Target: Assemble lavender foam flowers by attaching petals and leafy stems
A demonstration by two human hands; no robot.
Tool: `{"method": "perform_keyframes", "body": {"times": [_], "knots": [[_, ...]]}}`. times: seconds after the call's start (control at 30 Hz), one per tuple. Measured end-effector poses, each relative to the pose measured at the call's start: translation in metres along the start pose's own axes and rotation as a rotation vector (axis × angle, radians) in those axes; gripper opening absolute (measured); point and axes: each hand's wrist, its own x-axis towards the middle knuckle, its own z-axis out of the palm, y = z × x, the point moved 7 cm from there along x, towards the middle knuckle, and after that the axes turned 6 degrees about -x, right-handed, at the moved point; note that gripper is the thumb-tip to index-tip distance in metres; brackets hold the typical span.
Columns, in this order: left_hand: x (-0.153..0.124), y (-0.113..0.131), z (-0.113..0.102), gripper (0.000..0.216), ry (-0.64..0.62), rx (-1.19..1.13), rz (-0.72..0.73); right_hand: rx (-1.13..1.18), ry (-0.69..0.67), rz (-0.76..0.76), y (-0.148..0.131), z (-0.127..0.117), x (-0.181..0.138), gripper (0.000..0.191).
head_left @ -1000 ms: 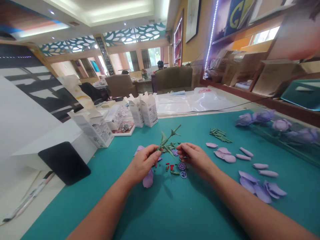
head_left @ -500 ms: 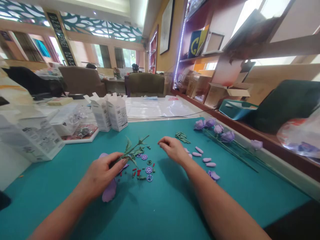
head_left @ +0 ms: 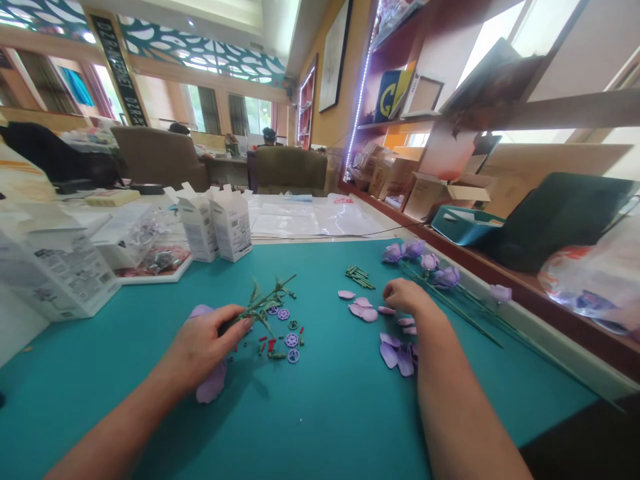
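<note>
My left hand point(head_left: 207, 343) is closed around a green artificial flower stem with leaves point(head_left: 267, 300), which points up to the right above the mat. Large lavender petals point(head_left: 211, 385) show beneath that hand. Just right of the stem lie small purple wheel-shaped pieces point(head_left: 292, 341), a green wheel-shaped piece point(head_left: 293, 325) and small red pieces point(head_left: 271, 345). My right hand point(head_left: 406, 297) is down among narrow pink-lilac petals point(head_left: 386, 311), its fingers curled together; what is between the fingertips is hidden. Pale petals point(head_left: 364, 309) and larger lavender petals point(head_left: 397, 355) lie near it.
A teal mat point(head_left: 320, 413) covers the table. Short green sticks point(head_left: 360, 277) lie in a pile. Finished purple flowers point(head_left: 447, 277) with long stems rest along the right edge. White boxes point(head_left: 233, 227) and a white tray point(head_left: 155, 277) stand at the back left.
My right hand has moved right, from over the middle of the mat to the narrow petals, uncovering the pale petals. My left hand still holds the stem in about the same place.
</note>
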Motion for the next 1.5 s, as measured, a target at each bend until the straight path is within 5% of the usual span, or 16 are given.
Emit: {"method": "perform_keyframes", "body": {"times": [0.23, 0.43, 0.57, 0.67, 0.87, 1.17, 1.5], "knots": [[-0.001, 0.004, -0.003, 0.044, 0.007, -0.021, 0.003, -0.037, -0.103, -0.014, -0.006, 0.019, 0.000, 0.008], [-0.006, 0.012, -0.008, 0.040, 0.007, -0.035, 0.003, -0.002, 0.045, -0.036, -0.021, -0.004, -0.006, 0.011], [-0.008, 0.018, -0.011, 0.036, 0.013, -0.072, 0.031, 0.382, 0.073, -0.266, -0.076, -0.016, -0.025, 0.015], [-0.009, 0.018, -0.014, 0.034, 0.028, -0.089, 0.021, 0.850, -0.145, -0.543, -0.142, -0.017, -0.057, 0.026], [-0.011, 0.015, -0.022, 0.029, 0.085, -0.158, -0.027, 1.168, -0.351, -0.582, -0.217, -0.013, -0.097, 0.028], [-0.010, 0.007, -0.020, 0.030, 0.091, -0.301, -0.104, 1.416, -0.408, -0.548, -0.227, 0.016, -0.099, 0.029], [-0.011, 0.007, -0.024, 0.028, 0.050, -0.376, -0.144, 1.433, -0.397, -0.554, -0.226, 0.009, -0.104, 0.027]]}}
